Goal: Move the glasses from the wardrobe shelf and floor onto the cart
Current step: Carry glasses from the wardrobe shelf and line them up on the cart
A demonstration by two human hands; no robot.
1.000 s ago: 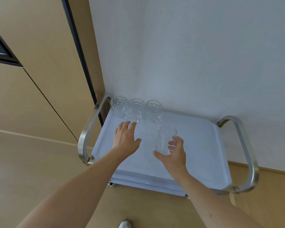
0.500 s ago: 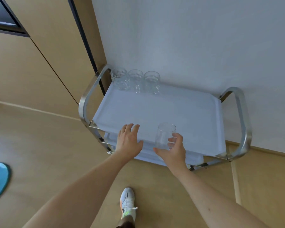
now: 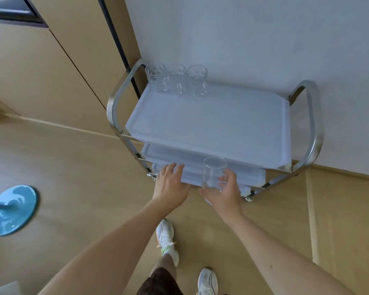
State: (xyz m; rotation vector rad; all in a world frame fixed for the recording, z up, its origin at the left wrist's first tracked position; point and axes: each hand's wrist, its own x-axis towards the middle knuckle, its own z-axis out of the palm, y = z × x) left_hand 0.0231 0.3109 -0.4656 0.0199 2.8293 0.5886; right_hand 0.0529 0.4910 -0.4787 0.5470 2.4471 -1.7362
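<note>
Head view: a clear plain glass sits upright in the right hand, lower centre of the frame, fingers and thumb curled round its lower half. It is held in front of the cart's near edge, above the floor, not on any shelf. The left hand is just left of it, palm down, fingers straight and a little spread, holding nothing; its fingertips overlap the front edge of the lower cart shelves, contact unclear. Three more glasses, patterned, stand in a row touching or nearly so at the back left corner of the cart's top shelf, centre of frame, close to the wall. The cart has a curved metal frame on both sides and pale shelves stacked below the top one. Grey-white wall behind it, upper right. Wooden wardrobe panels fill the upper left. A blue round base with a pole sits on the wood floor at the left edge. Two white shoes at bottom centre.
</note>
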